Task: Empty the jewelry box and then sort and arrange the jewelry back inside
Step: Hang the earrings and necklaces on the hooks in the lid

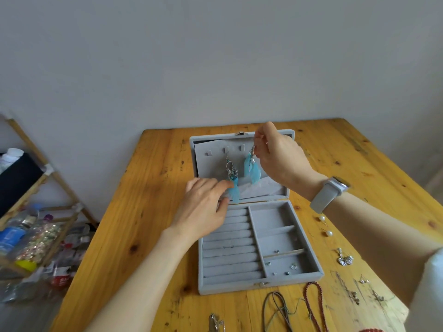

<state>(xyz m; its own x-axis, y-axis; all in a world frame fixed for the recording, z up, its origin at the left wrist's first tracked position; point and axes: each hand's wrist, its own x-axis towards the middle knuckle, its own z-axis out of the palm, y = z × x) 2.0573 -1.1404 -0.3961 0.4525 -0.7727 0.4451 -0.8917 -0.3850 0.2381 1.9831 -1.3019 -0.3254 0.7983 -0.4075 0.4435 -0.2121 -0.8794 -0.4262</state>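
Right now the desk [153, 224] carries everything, and the grey velvet jewelry box [294, 283] sits open in the middle of it, lid [285, 185] tipped back against its hinge. It looks light and soft-skinned, so I judge it would slide if I leaned on it.

Along the near edge of the desk lie cord necklaces [275, 307] and a dark red bead strand [311, 300], limp things I would lift from the middle so they don't tangle.

My left hand [203, 209] hangs over the ring rolls, fingers loosely spread, its fingertips touching the blue feather of the left earring [232, 178]; it grips nothing that I can see. My right hand [279, 155] is raised at the lid, thumb and forefinger pinched near the top of the right feather earring [251, 168], though whether I truly have the hook I cannot tell, it is so small.

These earrings seem nearly weightless: feathers floppy and easily creased, the metal filigree stiffer, so the wire hook is the place to hold.

To the right of the box, on the desk, rest two pearl earrings [326, 226], smooth and likely to roll. In the box's small front compartment are tiny studs [290, 267], fiddly, best pinched singly.
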